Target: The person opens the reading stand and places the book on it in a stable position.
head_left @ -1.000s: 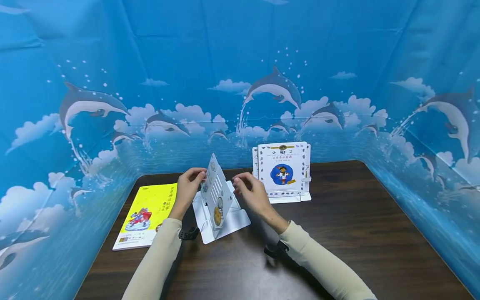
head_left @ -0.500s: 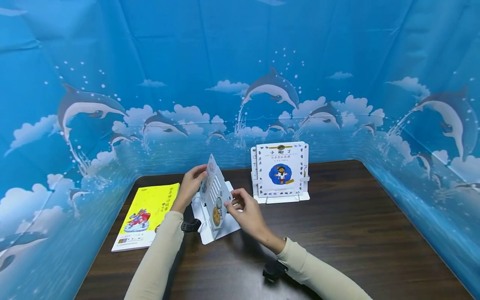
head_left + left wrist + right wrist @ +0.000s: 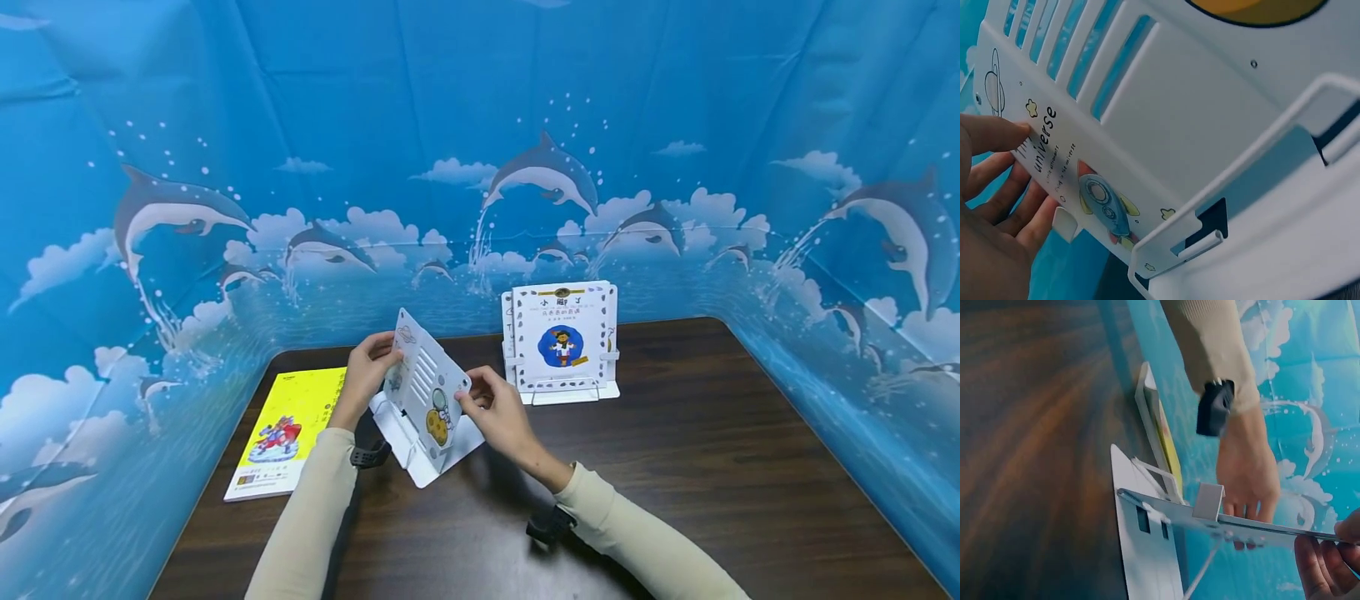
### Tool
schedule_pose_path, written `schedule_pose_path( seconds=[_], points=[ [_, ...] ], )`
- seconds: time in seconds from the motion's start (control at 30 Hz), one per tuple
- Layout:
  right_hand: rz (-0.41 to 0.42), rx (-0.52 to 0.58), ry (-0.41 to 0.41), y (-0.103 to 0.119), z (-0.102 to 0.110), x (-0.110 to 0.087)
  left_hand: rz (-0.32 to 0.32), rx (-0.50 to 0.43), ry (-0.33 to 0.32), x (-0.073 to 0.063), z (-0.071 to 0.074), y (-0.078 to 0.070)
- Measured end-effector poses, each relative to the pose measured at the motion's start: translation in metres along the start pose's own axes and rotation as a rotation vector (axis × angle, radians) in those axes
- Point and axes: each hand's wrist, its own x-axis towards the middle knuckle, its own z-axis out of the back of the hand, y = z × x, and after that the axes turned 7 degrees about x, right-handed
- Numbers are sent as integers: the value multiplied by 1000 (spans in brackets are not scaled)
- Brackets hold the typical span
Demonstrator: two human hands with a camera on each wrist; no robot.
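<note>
A white metal book stand [image 3: 422, 379] printed with space cartoons stands with its slotted back panel raised from a flat base [image 3: 467, 437]. My left hand [image 3: 365, 377] pinches the panel's left edge; in the left wrist view the thumb [image 3: 997, 134] lies on the printed front and the other fingers go behind. At the opposite edge, near the upper right corner, my right hand [image 3: 501, 415] grips the panel between thumb and fingers. Close up, the left wrist view shows a wire page holder [image 3: 1241, 159] along the front and a printed rocket [image 3: 1105, 201].
Left of the stand lies a thick yellow book [image 3: 300, 417]. Behind and to the right, a second white stand [image 3: 613, 390] holds an upright white picture book [image 3: 561, 337]. A dolphin-printed blue curtain [image 3: 420, 125] rises behind the dark wooden table [image 3: 675, 450].
My right hand has come in from beside the stand and taken its right edge. The panel has turned to show more of its front, its left edge moving left with my left hand.
</note>
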Motion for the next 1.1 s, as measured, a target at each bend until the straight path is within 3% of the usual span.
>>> schedule_pose_path(
  seconds=[0.33,0.7,1.1],
  points=[
    [20,-249,-11,-6,22,42,39,21,-137,-2,7,9],
    [11,-544,-12,-12,41,98,102,76,-202,-1,4,7],
    [25,-771,-63,-15,34,124,123,102,-251,6,-6,0]
  ],
)
